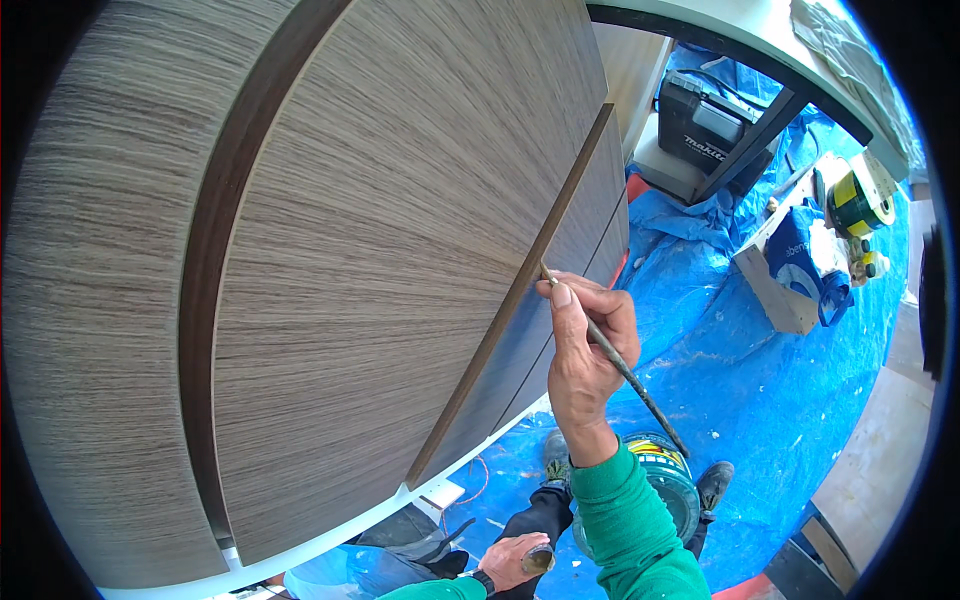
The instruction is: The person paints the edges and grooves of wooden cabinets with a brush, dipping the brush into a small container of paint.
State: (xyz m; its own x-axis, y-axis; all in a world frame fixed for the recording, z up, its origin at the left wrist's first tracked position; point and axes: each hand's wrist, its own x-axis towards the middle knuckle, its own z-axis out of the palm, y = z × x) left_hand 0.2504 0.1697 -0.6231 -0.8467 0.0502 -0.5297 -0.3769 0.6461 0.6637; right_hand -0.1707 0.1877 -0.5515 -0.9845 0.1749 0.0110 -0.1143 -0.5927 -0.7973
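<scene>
- Pinching a slim, dark-handled brush (640, 392) between thumb and fingers of right hand (588, 350), handle slanting down and to the right
- Seen at the far end: brush tip at the brown edge strip (578, 170) of a wood-grain panel (380, 230); too small to tell whether touching
- Right hand just beside that strip, green sleeve (640, 520) pushed toward the wrist
- Holding a small round container (540, 560), brownish, in left hand (507, 560), low in view, fingers closed about its side; contents hard to make out
- Left wrist wearing a dark watch (485, 580)
- Farther left, a second wood-grain panel (110, 250), bordered by a darker brown edge (210, 260)
- Below right forearm, partly hidden: green bucket (672, 495), with yellow inside, between two dark shoes (714, 483)
- Underfoot, blue sheeting (690, 370), wrinkled and specked with white
- Upper right on the sheeting side: black tool case (705, 125), well apart from both hands
- Farther right, wooden box (775, 292) with blue bag (793, 262) in or against it, green-and-yellow spool (862, 200) nearby
</scene>
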